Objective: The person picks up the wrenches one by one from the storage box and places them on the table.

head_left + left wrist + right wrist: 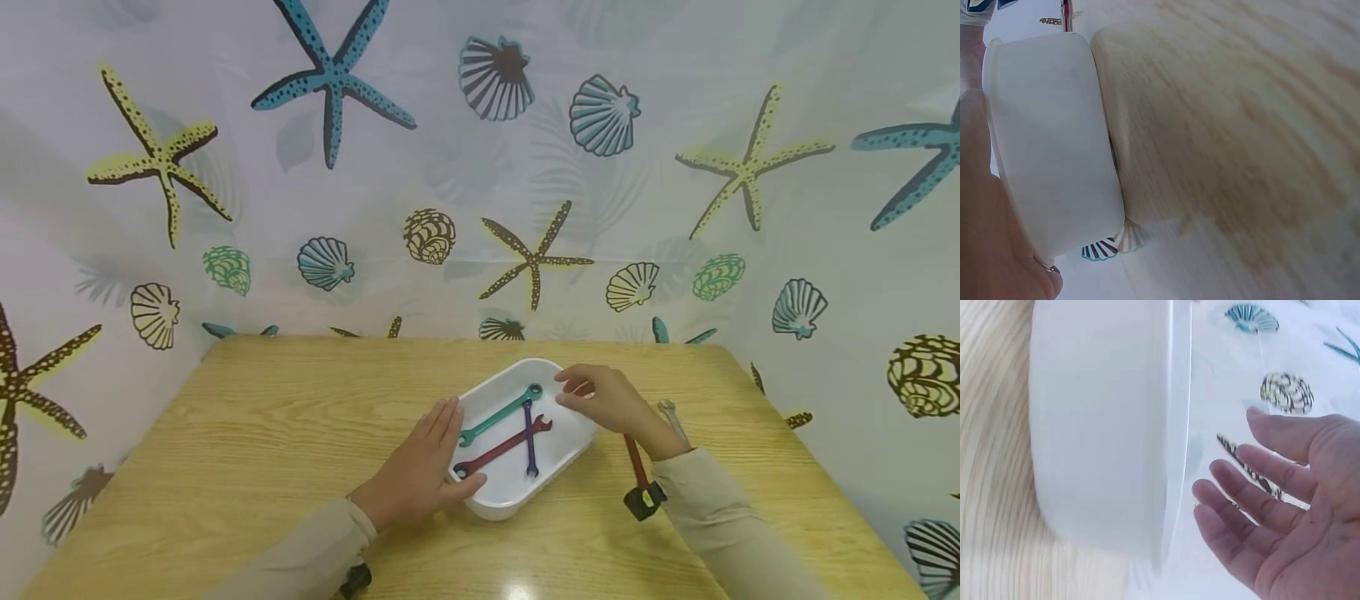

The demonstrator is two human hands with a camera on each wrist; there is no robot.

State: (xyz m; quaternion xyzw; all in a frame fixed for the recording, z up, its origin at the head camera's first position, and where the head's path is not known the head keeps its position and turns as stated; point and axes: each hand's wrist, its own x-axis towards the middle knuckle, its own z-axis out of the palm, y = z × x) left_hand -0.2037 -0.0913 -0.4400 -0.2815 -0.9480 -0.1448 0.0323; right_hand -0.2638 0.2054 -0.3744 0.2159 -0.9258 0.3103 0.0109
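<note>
A white plastic tub (501, 505) stands on the table, holding a green wrench (501, 414), a red wrench (501, 450) and a purple wrench (530, 442). The purple one lies across the red. My left hand (420, 467) rests on the tub's left rim, fingers fairly straight, the thumb reaching over the near corner. In the left wrist view its palm lies along the tub's rim. Over the far right rim hovers my right hand (603, 404), fingers loosely bent. The right wrist view shows that hand (1291, 506) holding nothing, a gap between its fingertips and the tub.
Right of the tub lies a silver wrench (670, 412), partly hidden by my right forearm. A red bar (637, 462) shows beside that forearm, with a black block (645, 500) at its near end. Patterned cloth (450, 167) surrounds the wooden table (285, 417) behind and at the sides.
</note>
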